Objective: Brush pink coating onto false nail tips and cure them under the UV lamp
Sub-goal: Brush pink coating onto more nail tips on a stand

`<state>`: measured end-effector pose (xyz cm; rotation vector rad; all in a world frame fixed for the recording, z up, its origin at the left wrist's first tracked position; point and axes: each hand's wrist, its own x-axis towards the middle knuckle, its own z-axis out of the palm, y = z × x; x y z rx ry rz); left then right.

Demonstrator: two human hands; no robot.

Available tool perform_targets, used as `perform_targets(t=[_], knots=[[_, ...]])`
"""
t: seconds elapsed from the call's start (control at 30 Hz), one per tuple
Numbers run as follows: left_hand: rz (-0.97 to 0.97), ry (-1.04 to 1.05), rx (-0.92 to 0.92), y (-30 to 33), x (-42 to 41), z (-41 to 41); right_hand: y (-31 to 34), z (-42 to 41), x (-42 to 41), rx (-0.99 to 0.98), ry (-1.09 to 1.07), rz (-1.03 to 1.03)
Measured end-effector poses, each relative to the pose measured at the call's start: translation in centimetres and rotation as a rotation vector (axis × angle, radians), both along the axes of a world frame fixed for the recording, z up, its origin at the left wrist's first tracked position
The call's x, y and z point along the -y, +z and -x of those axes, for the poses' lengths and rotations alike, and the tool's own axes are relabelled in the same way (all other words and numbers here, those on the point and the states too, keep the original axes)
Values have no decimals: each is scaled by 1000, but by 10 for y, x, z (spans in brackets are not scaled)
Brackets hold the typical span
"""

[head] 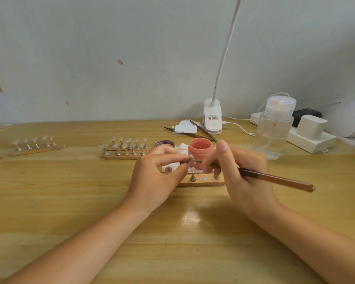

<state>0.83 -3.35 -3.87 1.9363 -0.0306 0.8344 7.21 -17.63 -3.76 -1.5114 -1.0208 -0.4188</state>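
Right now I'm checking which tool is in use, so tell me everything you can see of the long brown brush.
The long brown brush is a slim, glossy, reddish-brown wooden-looking stick with a rounded end, darker toward a thin greyish front part. It lies nearly level above the wooden table, handle pointing right. The right hand grips it pen-fashion; its tip meets the small pale nail tip pinched by the left hand, in front of the open pink jar.

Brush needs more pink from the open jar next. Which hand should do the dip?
Right. The right hand already grips the brush, whose tip lies just in front of the open pink jar. The left hand is busy pinching the nail tip.
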Motion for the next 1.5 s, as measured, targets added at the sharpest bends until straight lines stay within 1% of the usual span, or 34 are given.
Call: perform_targets(t=[0.1,0.23,0.37,0.47,0.6,0.67,0.73,0.8,0.87,0.93,1.0,1.1,1.27,1.37,1.5], knots=[[-17,6,12,1,1,1,0,0,0,-34,7,-30],[-30,16,15,2,1,0,0,-1,-1,-19,0,-7],[-58,20,7,2,1,1,1,0,1,-88,10,-51],[-51,15,-3,2,0,0,1,-1,-1,-57,15,-14],[-57,23,5,2,1,1,2,0,1,-130,0,-61],[-62,20,1,2,0,0,3,-1,1,-108,14,-72],[-59,16,-8,3,0,0,2,-1,-1,-93,32,-35],[-56,15,-14,3,1,1,2,0,0,-125,18,-24],[-61,17,-15,3,1,1,3,1,1,-145,4,-58],[-59,16,-18,2,0,1,5,0,0,-116,16,-80],[-54,16,-18,2,-1,0,5,0,-1,-89,29,-45],[-59,22,9,1,0,0,4,1,2,-125,-7,-13],[-61,62,54,1,-1,0,6,1,4,-136,-22,-132],[-87,86,60,-1,-3,-1,3,3,2,-115,3,-100],[-71,68,72,-2,-4,-3,-2,6,0,-74,25,-47]])
